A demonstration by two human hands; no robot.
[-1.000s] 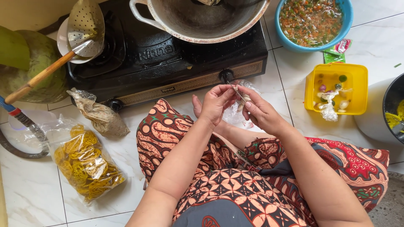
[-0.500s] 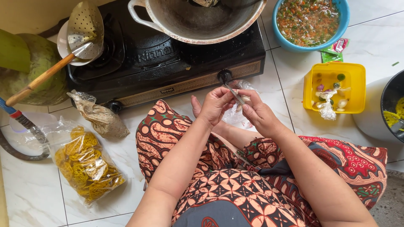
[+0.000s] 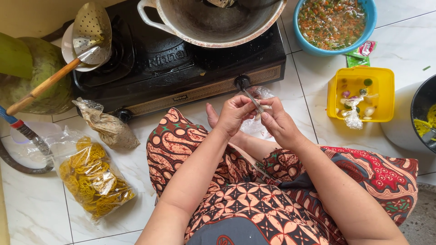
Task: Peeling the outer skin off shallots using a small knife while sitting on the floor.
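Both hands are meeting just in front of a black gas stove, working on a small clear plastic bag. Fingers of the left hand are pinching a thin silvery strip that is sticking up from the bag's mouth, while the right hand is closing its fingertips on the bag from the other side; what the strip is cannot be told. More crumpled clear plastic is lying beneath the hands on the white tiled floor, beside a bare foot.

A person in patterned batik cloth is sitting on the floor. Directly beyond the hands, a stove knob is nearly touching the bag. A worn metal wok is sitting on the right burner, and a perforated skimmer with a wooden handle is resting over the left burner. To the right, a blue bowl of chopped vegetables in liquid is standing near a yellow square container holding shallots and scraps. To the left, a knotted bag of brownish grains and a bag of yellow crackers are lying well apart from the hands.

Compared with a second ago, the hands are sitting in almost the same spot, still pinched together on the bag.
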